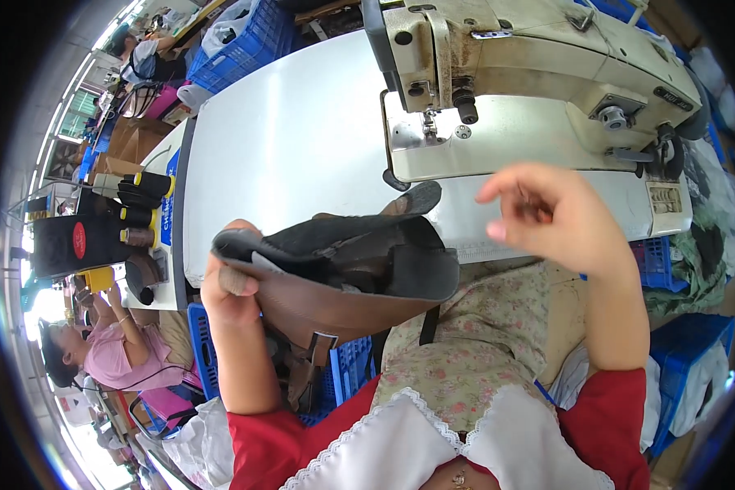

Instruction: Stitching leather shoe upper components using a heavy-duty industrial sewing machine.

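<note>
The brown leather boot upper [351,306] hides part of the left hand [230,292]: its fingertips are lost behind and inside the folded end, so how deep they reach cannot be told. That grip is pinching the upper's left end, and a tan wrap circles one digit. The upper hangs over the lap, just before the near edge of the surface [286,122], its opening turned upward; the black lining inside is creased and too dark to read clearly. A dark tongue-like flap [423,198] juts out at its far side, and a small strap [322,347] hangs beneath.

The right hand [559,214] is blurred, raised near the sewing machine [531,61]; this grip is spread, thumb and forefinger apart, the other fingers curled, their inner side hard to make out.

The upper edge of the view cuts off the top of the machine, which stands on the glossy white surface. Dark thread spools [143,196] stand beyond its left end. A blue crate [351,371] under the upper is mostly covered. To the left, a co-worker in a pink shirt [118,353] sits bent by the fisheye rim; another person [144,64] farther off is small and indistinct, near cardboard boxes [135,140].
</note>
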### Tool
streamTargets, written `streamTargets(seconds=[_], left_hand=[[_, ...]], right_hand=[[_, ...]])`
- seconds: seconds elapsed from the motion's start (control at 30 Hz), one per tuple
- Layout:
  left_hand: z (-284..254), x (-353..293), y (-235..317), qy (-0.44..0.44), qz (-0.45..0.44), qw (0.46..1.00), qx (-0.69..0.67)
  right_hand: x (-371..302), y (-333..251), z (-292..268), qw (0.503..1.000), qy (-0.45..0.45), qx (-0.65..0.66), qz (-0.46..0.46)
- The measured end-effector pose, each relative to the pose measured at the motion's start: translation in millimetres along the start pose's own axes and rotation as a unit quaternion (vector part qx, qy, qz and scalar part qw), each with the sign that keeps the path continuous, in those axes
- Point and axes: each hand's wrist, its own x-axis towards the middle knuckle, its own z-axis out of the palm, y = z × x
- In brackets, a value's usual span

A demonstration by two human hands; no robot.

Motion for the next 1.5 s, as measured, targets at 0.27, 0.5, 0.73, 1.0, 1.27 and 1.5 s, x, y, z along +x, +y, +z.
streamTargets(seconds=[0.27,0.5,0.73,1.0,1.27,1.5], left_hand=[[5.1,-1.6,0.3,-0.147,0.05,0.988,-0.014],[9.6,-3.4,1.2,-0.163,0.063,0.985,0.011],[9.1,-3.9,1.1,-0.177,0.063,0.982,0.032],[0.5,2.2,-5.4,-0.249,0.099,0.963,-0.015],[-22.4,5.4,-8.2,-0.27,0.135,0.952,-0.057],[-25.2,8.3,-16.1,-0.283,0.162,0.939,-0.111]], right_hand=[[-36.8,25.5,9.5,0.995,-0.002,-0.098,-0.018],[-32.1,13.7,17.0,0.936,0.016,-0.325,-0.132],[-32.8,8.8,23.2,0.916,0.021,-0.363,-0.171],[-32.5,10.9,28.1,0.908,0.005,-0.371,-0.195],[-39.2,-3.1,19.3,0.919,0.077,-0.346,-0.171],[-38.4,-6.6,30.1,0.922,0.047,-0.352,-0.155]])
